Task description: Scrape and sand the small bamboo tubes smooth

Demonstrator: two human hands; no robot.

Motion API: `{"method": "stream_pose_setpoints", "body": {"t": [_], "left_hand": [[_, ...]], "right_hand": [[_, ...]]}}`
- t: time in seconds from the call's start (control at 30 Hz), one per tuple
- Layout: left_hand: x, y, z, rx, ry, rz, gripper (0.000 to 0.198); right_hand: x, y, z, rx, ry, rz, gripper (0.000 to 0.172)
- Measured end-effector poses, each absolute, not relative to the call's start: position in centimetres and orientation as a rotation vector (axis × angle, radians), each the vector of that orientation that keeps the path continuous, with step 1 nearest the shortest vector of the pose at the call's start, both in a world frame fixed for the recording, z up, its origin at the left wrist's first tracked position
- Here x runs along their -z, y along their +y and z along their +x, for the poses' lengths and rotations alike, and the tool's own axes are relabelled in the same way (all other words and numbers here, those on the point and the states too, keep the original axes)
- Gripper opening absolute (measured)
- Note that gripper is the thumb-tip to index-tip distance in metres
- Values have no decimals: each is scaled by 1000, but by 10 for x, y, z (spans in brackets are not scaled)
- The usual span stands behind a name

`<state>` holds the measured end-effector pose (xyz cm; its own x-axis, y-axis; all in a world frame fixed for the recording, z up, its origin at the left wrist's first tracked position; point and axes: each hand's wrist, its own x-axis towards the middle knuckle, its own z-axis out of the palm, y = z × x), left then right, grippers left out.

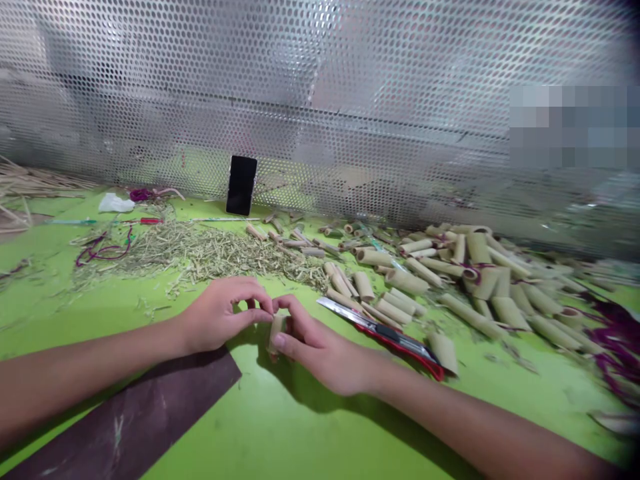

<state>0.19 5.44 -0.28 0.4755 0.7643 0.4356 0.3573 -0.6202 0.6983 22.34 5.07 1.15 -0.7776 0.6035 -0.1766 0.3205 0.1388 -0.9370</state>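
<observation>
The left hand [225,315] and right hand [320,347] meet, their fingertips pinching a short pale bamboo tube [275,337] between them. Its long axis runs nearly upright, nearer the right hand, its top hidden by fingers. Further right lie a red-handled steel utility knife [385,337] and a heap of cut bamboo tubes [475,287].

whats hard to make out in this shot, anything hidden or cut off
Head view:
The upper end of the pale reed tube: hidden by the fingers of the left hand and right hand.
The pixelated patch on the perforated metal sheet: blurring hides what lies there.
The purple strands: cut off by the right edge.
The dark brown sheet: cut off by the bottom edge.
</observation>
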Motion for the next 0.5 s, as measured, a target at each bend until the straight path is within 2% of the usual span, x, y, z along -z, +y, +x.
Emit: {"method": "stream_pose_setpoints", "body": {"t": [0.5], "left_hand": [[9, 56, -3, -1166, 792, 2468, 22]], "right_hand": [[-8, 55, 227, -1839, -2062, -838, 41]]}}
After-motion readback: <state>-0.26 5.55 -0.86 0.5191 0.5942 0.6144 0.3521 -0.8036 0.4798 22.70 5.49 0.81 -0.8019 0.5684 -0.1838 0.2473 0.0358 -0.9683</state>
